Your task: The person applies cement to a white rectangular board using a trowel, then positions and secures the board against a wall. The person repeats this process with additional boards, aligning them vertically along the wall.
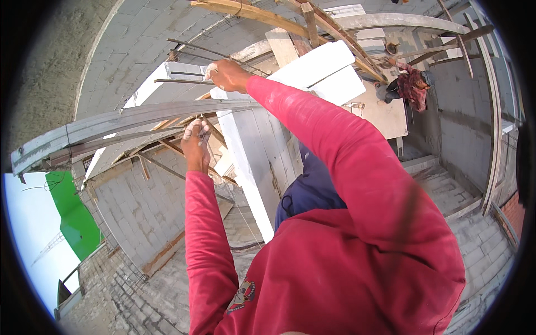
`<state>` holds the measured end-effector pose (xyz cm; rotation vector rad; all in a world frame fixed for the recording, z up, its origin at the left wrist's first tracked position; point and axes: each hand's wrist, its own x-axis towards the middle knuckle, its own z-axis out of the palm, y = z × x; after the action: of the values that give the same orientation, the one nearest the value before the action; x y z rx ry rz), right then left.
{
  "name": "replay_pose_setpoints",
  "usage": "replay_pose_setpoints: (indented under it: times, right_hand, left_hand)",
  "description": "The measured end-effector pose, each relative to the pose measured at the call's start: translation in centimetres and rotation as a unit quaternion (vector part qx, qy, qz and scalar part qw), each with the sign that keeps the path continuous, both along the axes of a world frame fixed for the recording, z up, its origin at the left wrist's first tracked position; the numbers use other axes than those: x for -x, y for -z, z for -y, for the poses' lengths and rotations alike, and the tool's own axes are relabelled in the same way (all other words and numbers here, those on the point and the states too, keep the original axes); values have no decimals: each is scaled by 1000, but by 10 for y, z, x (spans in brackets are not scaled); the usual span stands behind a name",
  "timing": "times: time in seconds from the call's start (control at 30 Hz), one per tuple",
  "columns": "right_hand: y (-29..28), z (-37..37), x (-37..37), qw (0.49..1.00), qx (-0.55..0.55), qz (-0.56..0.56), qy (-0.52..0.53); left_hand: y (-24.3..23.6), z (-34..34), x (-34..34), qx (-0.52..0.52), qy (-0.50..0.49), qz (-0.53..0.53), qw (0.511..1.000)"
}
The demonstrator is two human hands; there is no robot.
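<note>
While a round container (392, 48) shows unclear contents, the hands (196, 146) (226, 75) curl near the beam (128, 118), any pinched object hard to tell

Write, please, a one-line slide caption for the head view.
In frame, right hand above and left hand below a long grey bar, with a white block and a co-worker farther right.
</note>
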<state>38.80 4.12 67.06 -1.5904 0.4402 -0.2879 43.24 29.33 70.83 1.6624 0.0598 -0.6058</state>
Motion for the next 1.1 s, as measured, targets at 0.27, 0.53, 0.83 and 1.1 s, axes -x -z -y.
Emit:
replay_pose_setpoints:
  times: [0.27, 0.53, 0.83, 1.1]
  right_hand:
    - [-14, 7, -1, 999, 20, -41, -25]
    - [29, -19, 47, 996, 42, -65, -33]
    - [50, 13, -8, 987, 119, -107, 12]
    - [37, 20, 24, 989, 99, -72, -79]
  left_hand:
    - [8, 5, -6, 18, -17, 17, 1000]
    - [10, 5, -1, 6, -1, 2, 1000]
    - [27, 19, 2, 13, -44, 29, 999]
    - [23, 22, 8, 79, -57, -11, 995]
